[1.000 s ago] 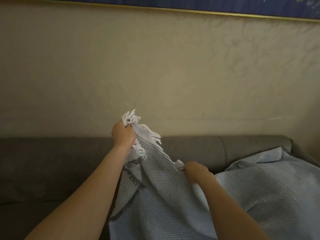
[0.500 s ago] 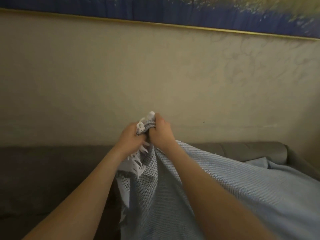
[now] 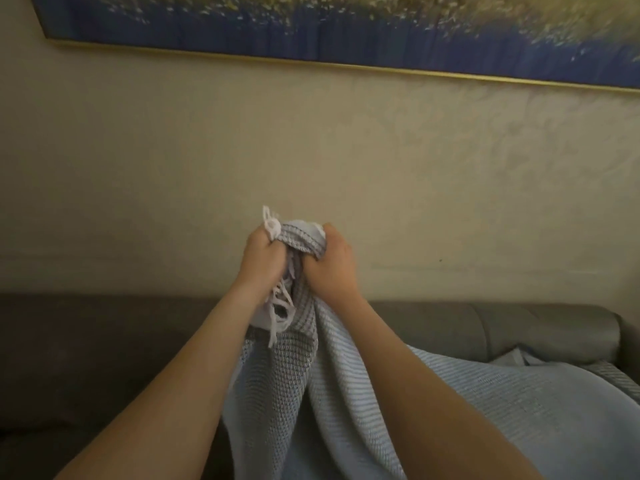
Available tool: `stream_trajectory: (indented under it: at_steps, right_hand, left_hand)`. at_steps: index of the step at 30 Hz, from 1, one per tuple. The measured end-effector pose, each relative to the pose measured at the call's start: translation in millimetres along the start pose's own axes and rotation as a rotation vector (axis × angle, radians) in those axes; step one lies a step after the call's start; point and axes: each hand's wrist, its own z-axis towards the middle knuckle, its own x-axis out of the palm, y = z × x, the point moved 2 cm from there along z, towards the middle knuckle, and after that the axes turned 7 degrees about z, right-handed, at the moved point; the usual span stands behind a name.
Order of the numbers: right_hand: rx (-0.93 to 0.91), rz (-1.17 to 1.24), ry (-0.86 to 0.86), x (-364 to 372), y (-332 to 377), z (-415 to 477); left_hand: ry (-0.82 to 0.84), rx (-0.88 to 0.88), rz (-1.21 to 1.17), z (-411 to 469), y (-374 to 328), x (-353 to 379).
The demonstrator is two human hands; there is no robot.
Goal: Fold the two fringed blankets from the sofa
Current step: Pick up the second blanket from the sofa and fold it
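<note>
A pale blue waffle-weave blanket (image 3: 346, 393) with white fringe hangs from both my hands, lifted in front of the wall. My left hand (image 3: 261, 259) grips a fringed corner, with white tassels sticking out above and dangling below the fist. My right hand (image 3: 327, 265) grips the bunched edge right beside it, the two fists almost touching. The rest of the blanket trails down and to the right over the sofa seat. Only this one blanket shows.
A grey sofa (image 3: 104, 341) runs across the bottom, its backrest against a beige wall (image 3: 173, 168). A framed blue and gold painting (image 3: 346, 26) hangs above. The sofa seat at the left is bare.
My right hand came up from lower on the blanket to meet my left hand at the raised corner. Both fists now sit side by side, and my view has tilted upward.
</note>
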Motion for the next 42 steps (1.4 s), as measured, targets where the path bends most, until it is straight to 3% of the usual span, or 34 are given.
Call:
stream_trajectory:
  at_steps: [4,6,8,12,16,20,23,28,31,34,39,42]
  right_hand:
    - [0.096,0.062,0.007,-10.5,-32.3,-20.5]
    - [0.108,0.064,0.009,-17.2,-46.1,-31.6]
    - [0.143,0.086,-0.010,-22.8,-63.3,-41.1]
    - [0.232,0.075,0.106,-32.8,-102.6,-56.9]
    - [0.294,-0.014,0.330,-34.1,-130.0,-73.4]
    - [0.310,-0.312,0.585,-42.4,-149.5,-82.4]
    - [0.476,-0.545,0.756,-62.2,-163.1,-98.2]
    - [0.716,-0.840,0.991,-89.7,-190.9,-131.2]
    - [0.708,-0.890,0.941,-96.1,-200.6,-135.8]
    - [0.612,-0.907,0.762,-97.8,-195.7,-127.9]
    - [0.453,-0.615,0.468,-76.5,-164.1,-96.7]
    - [0.284,-0.378,0.394,-49.9,-129.7,-77.8]
  left_hand:
    - [0.254,-0.052,0.100,-17.4,11.7,18.0]
    - [0.445,-0.015,0.223,-25.1,21.1,27.1]
    - [0.523,0.017,0.275,-31.7,29.5,34.6]
    - [0.355,-0.019,0.198,-27.2,44.2,42.6]
    - [0.316,0.107,0.285,-24.9,40.3,53.8]
    - [0.167,0.123,0.217,-29.1,38.1,63.6]
    - [0.029,0.114,0.178,-29.1,35.4,62.9]
    - [-0.295,-0.075,0.099,-21.6,38.6,53.9]
    - [-0.381,-0.133,0.158,-22.5,47.5,51.7]
    - [-0.298,-0.138,0.190,-27.4,63.8,56.5]
    - [0.053,-0.184,0.083,-49.5,82.5,69.8]
    - [0.301,-0.130,0.067,-66.5,90.0,74.7]
